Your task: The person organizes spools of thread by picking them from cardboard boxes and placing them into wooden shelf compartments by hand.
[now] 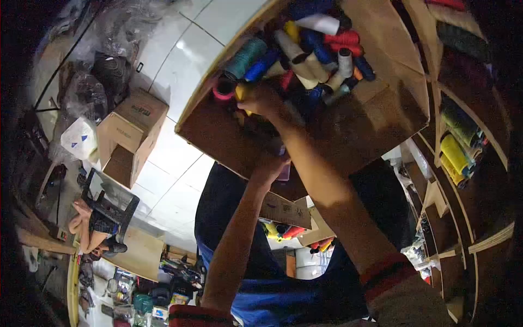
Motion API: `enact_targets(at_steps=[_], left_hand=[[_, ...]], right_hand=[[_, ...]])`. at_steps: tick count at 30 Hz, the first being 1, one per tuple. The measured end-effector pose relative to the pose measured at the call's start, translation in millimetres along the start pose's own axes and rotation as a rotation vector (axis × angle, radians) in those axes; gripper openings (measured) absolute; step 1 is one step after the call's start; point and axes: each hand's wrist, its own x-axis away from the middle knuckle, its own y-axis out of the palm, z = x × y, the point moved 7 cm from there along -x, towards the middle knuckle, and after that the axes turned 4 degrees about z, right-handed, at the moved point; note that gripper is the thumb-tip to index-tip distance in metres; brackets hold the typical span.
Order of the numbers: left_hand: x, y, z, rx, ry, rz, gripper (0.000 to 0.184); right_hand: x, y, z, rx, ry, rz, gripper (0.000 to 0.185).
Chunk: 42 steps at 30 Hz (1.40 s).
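Note:
A large cardboard box (392, 109) holds many thread spools in blue, green, red, white and cream. My right hand (261, 101) reaches into it, its fingers closed round a yellow spool (241, 94). Just left of that lies a dark red spool (224, 89), with a green spool (245, 59) above it. My left hand (269, 168) is at the box's near edge, beside a small purple item (284, 173); its fingers are mostly hidden, and whether it holds anything is unclear.
Shelves with yellow spools (455, 155) line the right side. A smaller open carton (133, 133) stands on the white tiled floor at left. Another person (90, 229) sits at the lower left. Below my hands is another carton (286, 210) with spools.

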Motion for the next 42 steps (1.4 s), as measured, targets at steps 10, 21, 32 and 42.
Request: enact_targets(at_steps=[10, 21, 32, 42], left_hand=[[112.9, -31.7, 10.0, 0.276, -0.253, -0.124, 0.054], [166.6, -81.9, 99.9, 0.533, 0.365, -0.093, 0.084], [268.8, -14.2, 208.9, 0.653, 0.499, -0.38, 0.095], [324.9, -17.2, 262.6, 0.578, 0.509, -0.552, 0.081]], right_hand=[[34.6, -0.3, -4.6, 0.042, 0.295, 0.239, 0.078], [129.8, -108.0, -83.4, -0.373, 0.624, 0.07, 0.052], [196.8, -279.5, -383.1, -0.268, 0.305, 0.055, 0.067], [234.0, -338.2, -509.6, -0.04, 0.064, 0.122, 0.064]])
